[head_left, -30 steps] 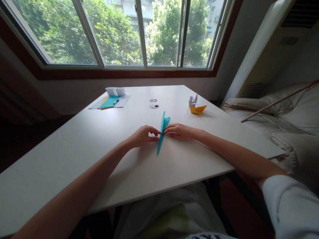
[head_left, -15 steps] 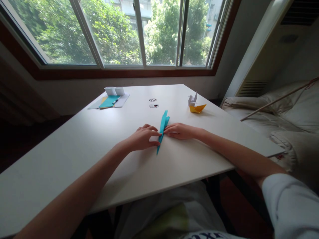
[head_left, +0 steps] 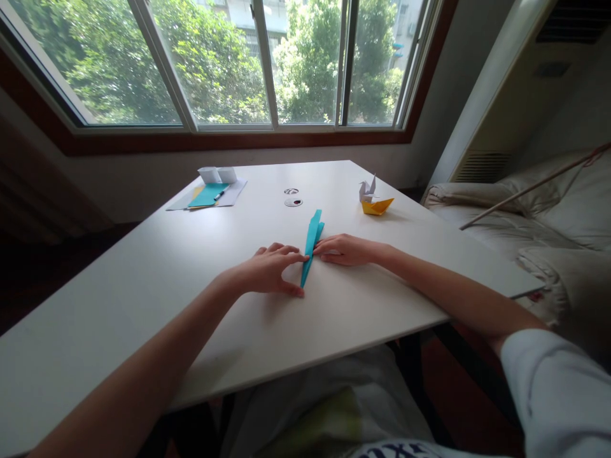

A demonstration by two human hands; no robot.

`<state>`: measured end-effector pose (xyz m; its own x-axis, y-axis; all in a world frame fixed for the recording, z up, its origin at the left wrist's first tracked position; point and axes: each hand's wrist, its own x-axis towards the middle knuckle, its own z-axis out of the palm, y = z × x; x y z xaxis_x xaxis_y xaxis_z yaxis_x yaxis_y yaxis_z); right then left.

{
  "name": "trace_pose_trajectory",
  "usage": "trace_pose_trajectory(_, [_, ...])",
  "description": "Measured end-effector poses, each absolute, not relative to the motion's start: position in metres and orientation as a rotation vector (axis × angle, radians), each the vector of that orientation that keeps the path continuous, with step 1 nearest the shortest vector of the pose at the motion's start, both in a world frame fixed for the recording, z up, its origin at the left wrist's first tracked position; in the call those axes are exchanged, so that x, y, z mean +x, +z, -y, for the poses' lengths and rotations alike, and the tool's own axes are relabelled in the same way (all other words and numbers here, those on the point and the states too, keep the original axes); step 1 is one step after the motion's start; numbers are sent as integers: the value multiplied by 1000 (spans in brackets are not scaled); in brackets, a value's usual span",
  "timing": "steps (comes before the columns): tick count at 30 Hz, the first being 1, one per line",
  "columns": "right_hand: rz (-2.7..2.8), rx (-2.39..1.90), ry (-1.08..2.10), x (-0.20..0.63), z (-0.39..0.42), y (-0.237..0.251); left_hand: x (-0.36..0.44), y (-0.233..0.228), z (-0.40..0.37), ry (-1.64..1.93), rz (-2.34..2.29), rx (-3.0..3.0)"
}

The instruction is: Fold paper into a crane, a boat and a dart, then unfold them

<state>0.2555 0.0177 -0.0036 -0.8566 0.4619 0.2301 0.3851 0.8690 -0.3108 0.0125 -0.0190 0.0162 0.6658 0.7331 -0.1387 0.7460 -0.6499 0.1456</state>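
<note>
Two hands on our folded teal paper (head_left: 310,240)
We pressed it to the white table (head_left: 143,292): left hand (head_left: 267,270) spread flat beside it, thumb at its near tip; right hand (head_left: 346,249) fingertips pinning its middle

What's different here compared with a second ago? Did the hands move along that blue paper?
The left hand slid toward the person along the folded teal paper, its thumb now pressing near the paper's near tip, fingers spread flatter. The right hand stayed put, fingertips on the paper's right edge. The paper still lies flat on the white table; the yellow paper boat and white paper crane have not moved.
</note>
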Motion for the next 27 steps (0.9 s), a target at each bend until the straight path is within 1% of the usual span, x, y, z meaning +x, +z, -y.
trace_pose_trajectory(4, [2628, -817, 152, 259, -19, 1, 14, 13, 20, -67, -1191, 2746])
trace_pose_trajectory(7, [2610, -760, 94, 257, -15, 5, 14, 10, 20, -39, -1158, 2780])
trace_pose_trajectory(11, [2773, -699, 193, 247, -2, 4, 14, 9, 21, -30, -1133, 2811])
trace_pose_trajectory(16, [2913, -920, 508, 240, 5, -5, 15, 9, 22, -74, -1144, 2793])
trace_pose_trajectory(19, [2894, -1016, 614, 243, -1, -8, 17, 9, 23, -108, -1163, 2777])
trace_pose_trajectory(22, [2883, -1058, 625, 247, -9, -8, 18, 10, 23, -132, -1177, 2774])
trace_pose_trajectory(27, [2863, -1177, 556, 254, -30, -9, 17, 12, 24, -141, -1177, 2769])
